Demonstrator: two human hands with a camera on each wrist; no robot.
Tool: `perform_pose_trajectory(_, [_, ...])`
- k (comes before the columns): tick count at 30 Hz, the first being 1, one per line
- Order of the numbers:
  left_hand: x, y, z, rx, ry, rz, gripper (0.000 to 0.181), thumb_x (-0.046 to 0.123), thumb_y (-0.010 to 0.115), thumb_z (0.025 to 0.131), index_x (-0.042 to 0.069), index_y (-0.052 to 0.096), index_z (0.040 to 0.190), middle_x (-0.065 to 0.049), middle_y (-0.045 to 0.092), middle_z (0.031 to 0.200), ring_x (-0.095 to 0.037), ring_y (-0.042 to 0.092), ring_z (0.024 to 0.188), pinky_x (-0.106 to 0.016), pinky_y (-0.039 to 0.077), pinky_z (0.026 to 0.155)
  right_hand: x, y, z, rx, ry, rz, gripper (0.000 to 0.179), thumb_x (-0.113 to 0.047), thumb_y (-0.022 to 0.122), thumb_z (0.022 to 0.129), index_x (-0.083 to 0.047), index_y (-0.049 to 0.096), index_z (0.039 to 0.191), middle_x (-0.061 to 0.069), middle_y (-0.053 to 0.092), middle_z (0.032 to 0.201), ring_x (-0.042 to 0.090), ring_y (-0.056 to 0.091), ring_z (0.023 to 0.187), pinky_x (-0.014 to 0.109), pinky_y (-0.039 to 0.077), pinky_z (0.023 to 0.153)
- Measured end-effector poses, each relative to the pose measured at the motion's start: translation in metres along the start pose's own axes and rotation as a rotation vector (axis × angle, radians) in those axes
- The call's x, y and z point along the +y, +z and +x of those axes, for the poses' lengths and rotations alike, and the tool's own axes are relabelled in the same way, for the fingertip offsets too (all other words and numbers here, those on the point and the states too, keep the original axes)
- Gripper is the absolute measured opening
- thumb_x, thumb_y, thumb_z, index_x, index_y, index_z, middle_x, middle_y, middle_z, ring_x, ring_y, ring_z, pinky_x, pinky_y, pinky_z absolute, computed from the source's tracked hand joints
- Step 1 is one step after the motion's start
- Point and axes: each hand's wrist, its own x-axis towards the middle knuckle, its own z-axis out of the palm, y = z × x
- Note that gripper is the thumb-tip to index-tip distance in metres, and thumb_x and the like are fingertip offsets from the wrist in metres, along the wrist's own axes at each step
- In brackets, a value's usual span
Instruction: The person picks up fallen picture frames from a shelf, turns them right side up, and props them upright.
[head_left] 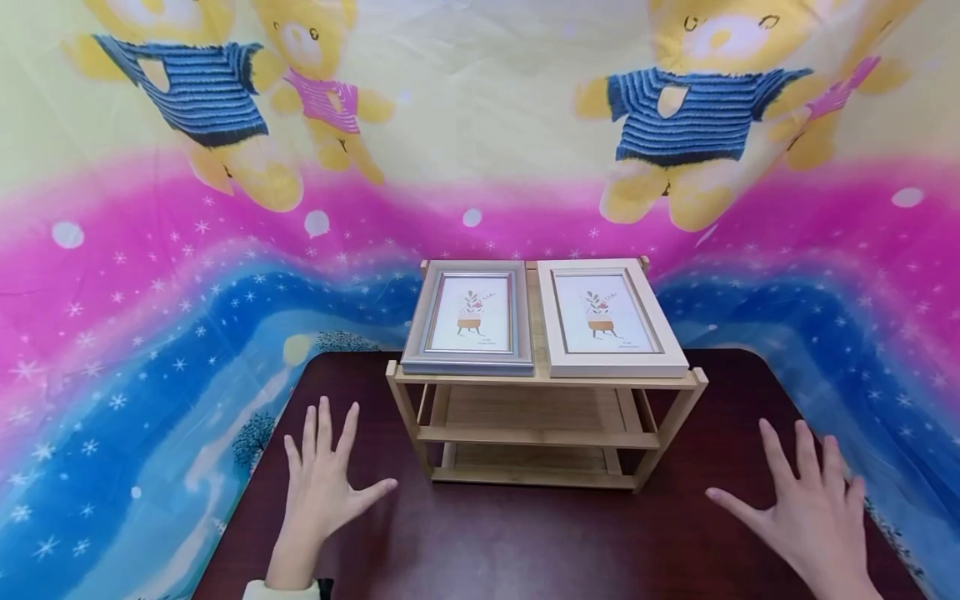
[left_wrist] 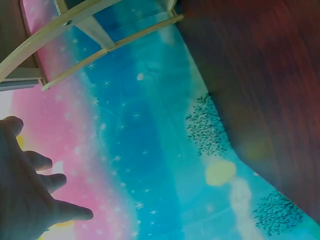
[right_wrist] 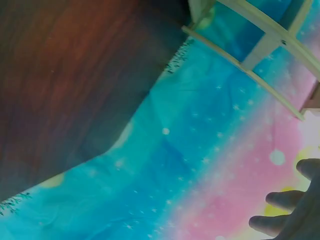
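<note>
In the head view my left hand [head_left: 322, 483] hovers over the left part of the table, fingers spread and nothing in it. My right hand [head_left: 810, 508] is held likewise at the right, thumb pointing inward. Between and beyond them stands a wooden shelf rack [head_left: 540, 436] with slatted lower tiers. On its top lie a silver-grey picture frame [head_left: 420, 333] at the left and a white picture frame [head_left: 671, 337] at the right, side by side with a narrow gap. Each shows a plant print. Both hands are apart from the rack; its side rails appear in both wrist views.
The dark reddish-brown table [head_left: 525, 542] has rounded far corners. Behind it and along both sides hangs a cloth backdrop [head_left: 465, 108] printed with teddy bears, pink and blue bands and snowflakes. The rack stands near the table's far edge.
</note>
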Motion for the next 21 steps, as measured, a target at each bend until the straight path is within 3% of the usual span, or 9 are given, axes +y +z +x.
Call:
perform_pose_trajectory(3, [0.001, -0.005, 0.003, 0.015, 0.004, -0.001, 0.118, 0.066, 0.07, 0.056, 0.024, 0.01, 0.147, -0.017, -0.003, 0.151, -0.035, -0.002, 0.136, -0.071, 0.013, 0.094, -0.003, -0.007, 0.003, -0.003, 0.002, -0.006, 0.122, -0.07, 0.067, 0.056, -0.019, 0.006, 0.148, 0.027, 0.003, 0.147, 0.045, -0.01, 0.132, 0.074, 0.002, 0.09])
perform_pose_trajectory(7, [0.003, -0.011, 0.006, 0.038, 0.016, -0.037, 0.116, 0.067, 0.069, 0.057, 0.023, 0.01, 0.147, -0.016, -0.004, 0.151, -0.033, -0.004, 0.137, -0.068, 0.008, 0.098, -0.01, -0.018, 0.008, 0.029, -0.013, -0.008, 0.122, -0.07, 0.068, 0.054, -0.017, 0.01, 0.147, 0.026, 0.005, 0.147, 0.046, -0.006, 0.132, 0.073, 0.007, 0.089])
perform_pose_trajectory(11, [0.005, -0.019, 0.01, 0.075, 0.036, -0.082, 0.11, 0.075, 0.058, 0.062, 0.022, 0.012, 0.147, -0.014, -0.003, 0.151, -0.033, -0.002, 0.137, -0.065, 0.005, 0.101, -0.015, -0.029, 0.013, 0.06, -0.036, 0.023, 0.121, -0.068, 0.07, 0.053, -0.016, 0.013, 0.147, 0.024, 0.008, 0.147, 0.045, -0.002, 0.133, 0.072, 0.01, 0.09])
perform_pose_trajectory(16, [0.009, -0.035, 0.02, 0.123, 0.065, -0.173, 0.101, 0.078, 0.044, 0.07, 0.017, 0.02, 0.146, -0.014, 0.006, 0.151, -0.034, 0.008, 0.136, -0.061, 0.011, 0.103, -0.023, -0.043, 0.023, 0.109, -0.088, 0.092, 0.115, -0.061, 0.072, 0.057, -0.013, 0.018, 0.146, 0.027, 0.019, 0.144, 0.045, 0.011, 0.132, 0.066, 0.015, 0.096])
perform_pose_trajectory(21, [0.012, -0.052, 0.035, 0.154, 0.093, -0.27, 0.092, 0.071, 0.048, 0.076, 0.017, 0.023, 0.146, -0.014, 0.02, 0.148, -0.037, 0.022, 0.132, -0.061, 0.023, 0.098, -0.04, -0.064, 0.04, 0.139, -0.115, 0.22, 0.099, -0.049, 0.075, 0.065, -0.013, 0.028, 0.144, 0.026, 0.034, 0.138, 0.047, 0.03, 0.123, 0.066, 0.025, 0.09])
